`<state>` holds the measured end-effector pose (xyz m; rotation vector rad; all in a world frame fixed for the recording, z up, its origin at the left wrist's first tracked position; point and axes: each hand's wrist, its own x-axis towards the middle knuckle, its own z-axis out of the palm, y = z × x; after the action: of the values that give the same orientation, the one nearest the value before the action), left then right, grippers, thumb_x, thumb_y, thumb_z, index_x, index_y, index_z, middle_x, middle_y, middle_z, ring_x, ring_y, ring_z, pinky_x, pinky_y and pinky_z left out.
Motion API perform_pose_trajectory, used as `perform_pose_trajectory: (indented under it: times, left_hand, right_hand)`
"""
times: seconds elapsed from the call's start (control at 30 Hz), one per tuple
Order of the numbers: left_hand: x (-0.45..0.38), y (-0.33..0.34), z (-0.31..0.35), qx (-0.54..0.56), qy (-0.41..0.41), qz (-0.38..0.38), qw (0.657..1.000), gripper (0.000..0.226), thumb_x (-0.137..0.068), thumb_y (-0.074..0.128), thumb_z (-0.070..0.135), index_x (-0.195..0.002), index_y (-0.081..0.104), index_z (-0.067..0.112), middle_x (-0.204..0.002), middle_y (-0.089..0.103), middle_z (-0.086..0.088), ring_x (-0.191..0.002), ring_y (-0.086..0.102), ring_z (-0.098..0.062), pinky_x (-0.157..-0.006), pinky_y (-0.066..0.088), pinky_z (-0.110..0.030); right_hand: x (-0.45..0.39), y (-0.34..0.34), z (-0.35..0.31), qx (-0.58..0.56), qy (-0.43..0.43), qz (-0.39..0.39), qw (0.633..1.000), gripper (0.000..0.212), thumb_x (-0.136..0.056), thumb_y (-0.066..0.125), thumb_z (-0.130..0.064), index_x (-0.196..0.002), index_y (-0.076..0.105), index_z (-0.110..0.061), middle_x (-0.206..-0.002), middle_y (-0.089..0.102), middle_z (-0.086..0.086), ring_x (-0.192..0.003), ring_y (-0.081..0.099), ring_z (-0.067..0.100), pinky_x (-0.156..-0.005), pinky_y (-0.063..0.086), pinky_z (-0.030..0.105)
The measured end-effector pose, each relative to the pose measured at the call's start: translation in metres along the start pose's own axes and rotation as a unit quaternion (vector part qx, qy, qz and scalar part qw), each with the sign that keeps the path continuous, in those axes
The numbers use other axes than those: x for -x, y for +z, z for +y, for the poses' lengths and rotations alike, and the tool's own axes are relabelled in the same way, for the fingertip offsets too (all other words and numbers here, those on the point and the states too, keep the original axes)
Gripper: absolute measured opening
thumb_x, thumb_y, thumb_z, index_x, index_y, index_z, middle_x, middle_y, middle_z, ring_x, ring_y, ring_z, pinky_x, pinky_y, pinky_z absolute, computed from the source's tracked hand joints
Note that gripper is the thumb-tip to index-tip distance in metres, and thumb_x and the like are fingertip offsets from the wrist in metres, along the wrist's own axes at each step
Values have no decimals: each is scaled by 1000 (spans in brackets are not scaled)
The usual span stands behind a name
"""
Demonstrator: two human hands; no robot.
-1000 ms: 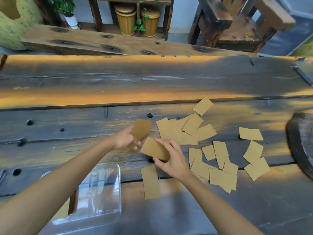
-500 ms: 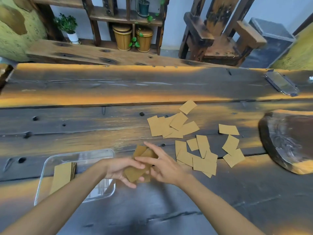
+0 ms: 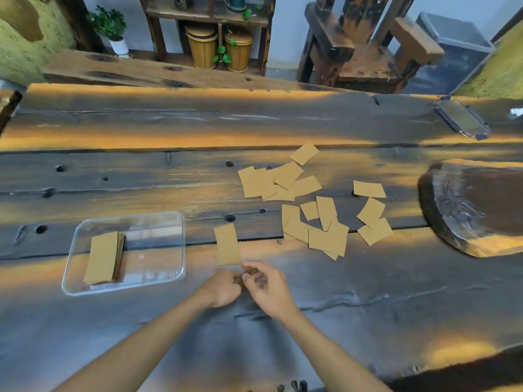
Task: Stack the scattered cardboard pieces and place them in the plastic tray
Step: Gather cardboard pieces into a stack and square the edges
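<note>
- The left hand (image 3: 223,288) and right hand (image 3: 264,285) meet at the near middle of the wooden bench (image 3: 141,179), both pinching a small stack of cardboard pieces (image 3: 245,274) held edge-on between the fingers.
- One single cardboard piece (image 3: 227,244) lies flat on the bench just beyond the hands.
- A clear plastic tray (image 3: 158,222) sits to the left of the hands; a neat cardboard stack (image 3: 103,257) lies inside it against its left side.
- Scattered cardboard pieces (image 3: 314,222) lie loose and overlapping to the right and farther back, several groups near one another.
- A dark carved wooden slab (image 3: 475,210) rests at the right edge of the bench.
- A small rectangular tray (image 3: 461,118) lies at the far right.
</note>
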<state>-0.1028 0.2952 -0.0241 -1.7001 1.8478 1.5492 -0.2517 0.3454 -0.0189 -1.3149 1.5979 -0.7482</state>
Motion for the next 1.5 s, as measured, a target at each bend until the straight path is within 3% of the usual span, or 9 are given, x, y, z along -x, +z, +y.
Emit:
perform_pose_trajectory:
  times: [0.17,0.27,0.43,0.63,1.07,1.2,1.33,1.43,1.5]
  left_hand:
    - [1,33,-10,-38,50,121,991,24,-79,56,12,-99,67,19,-103,72,-4,-100,64,-26,-77,41,-23]
    - [5,52,-24,108,75,206,970,25,-78,57,0,-92,71,16,-96,71,-1,-90,65,-19,-79,43,-16]
    - [11,80,-19,371,68,294,878,26,-87,47,26,-79,68,13,-78,69,3,-75,63,-13,-68,55,-30]
    - [-1,108,-34,301,23,356,885,36,-105,35,28,-85,62,16,-77,65,-1,-78,64,-19,-77,55,-41]
    - [20,103,-31,155,66,412,896,51,-99,34,53,-71,53,16,-63,51,5,-62,52,-16,-63,46,-41]
    - [44,88,-38,120,89,360,921,26,-87,57,52,-99,69,32,-88,65,13,-80,62,-6,-73,51,-28]
    - [66,67,-54,67,94,413,903,25,-88,58,37,-109,69,28,-94,66,12,-84,64,-13,-71,48,-26]
    - [88,35,-67,96,86,464,876,20,-88,60,31,-105,70,24,-89,66,15,-76,61,-4,-67,46,-19]
    - [102,4,-77,175,71,490,851,15,-88,64,27,-101,72,25,-84,68,19,-76,62,0,-66,47,-14]
  right_hand:
    - [16,14,37,-161,123,106,974,14,-93,71,-25,-87,76,-13,-71,72,-2,-69,67,10,-71,53,28]
    - [22,18,53,-206,158,130,957,16,-93,72,-25,-88,76,-11,-72,73,1,-72,69,13,-77,56,30]
    - [32,26,56,-261,162,136,942,15,-92,73,-21,-90,77,-7,-78,76,5,-75,71,10,-76,57,23]
    - [34,23,68,-311,179,127,925,17,-89,76,-19,-96,76,-4,-89,78,7,-89,74,13,-84,58,26]
    - [23,-5,66,-255,178,42,949,17,-87,78,-24,-91,79,-7,-88,79,8,-90,75,20,-88,58,30]
    - [6,-10,37,-141,127,6,982,13,-83,82,-28,-77,79,-17,-74,78,-1,-75,73,12,-82,57,37]
    - [-14,12,-22,-27,33,-41,998,15,-80,83,-33,-69,77,-25,-72,75,-12,-67,67,3,-69,49,20]
    - [-24,33,-71,-52,3,-68,996,9,-81,82,-35,-85,79,-27,-80,77,-9,-71,70,4,-70,49,19]
    - [-31,53,-94,-121,21,-70,990,30,-82,81,-34,-110,73,-30,-98,76,-12,-79,73,8,-76,53,21]
